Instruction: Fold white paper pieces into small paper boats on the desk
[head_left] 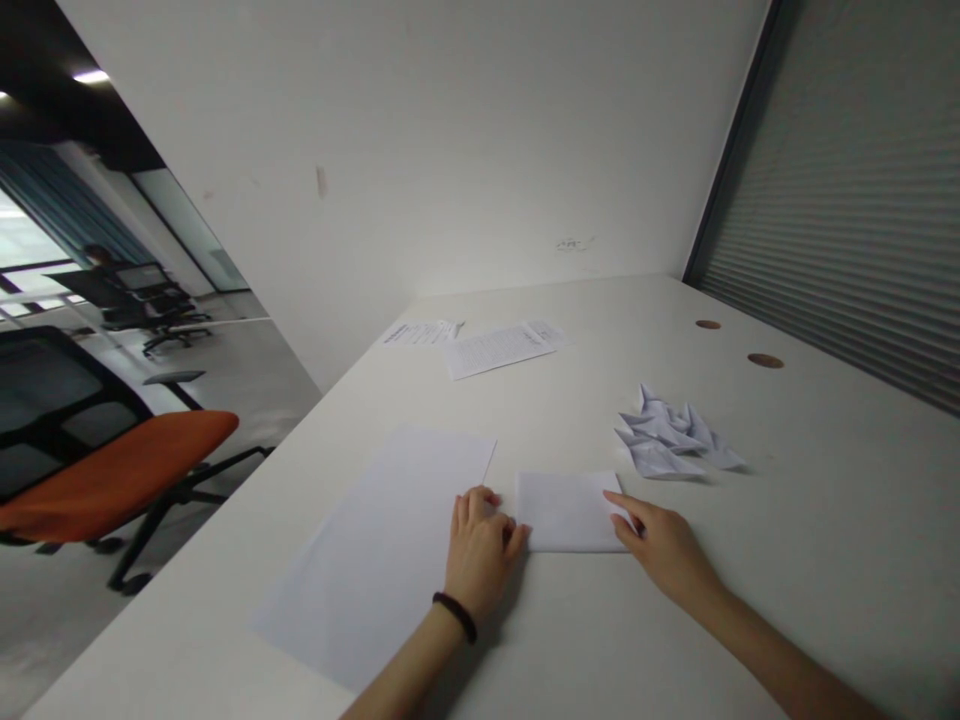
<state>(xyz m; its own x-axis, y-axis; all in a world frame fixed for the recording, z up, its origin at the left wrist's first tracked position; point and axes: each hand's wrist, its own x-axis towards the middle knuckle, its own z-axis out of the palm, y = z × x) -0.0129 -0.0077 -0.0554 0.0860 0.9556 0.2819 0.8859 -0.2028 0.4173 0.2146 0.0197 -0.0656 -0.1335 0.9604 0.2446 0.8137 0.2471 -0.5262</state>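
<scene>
A folded white paper square lies flat on the white table, between my two hands. My left hand, with a black band on its wrist, rests beside the square's left edge, its thumb against that edge and its fingers loosely curled. My right hand reaches in from the right, with its fingertips on the square's right corner. Under and left of my left hand spreads a large white paper sheet. Farther right sits a crumpled, creased paper form.
Printed paper sheets lie near the wall at the table's far side. Two round brown grommets are set in the tabletop. A ribbed grey panel stands at the right. Beyond the left table edge stands an orange-seated office chair.
</scene>
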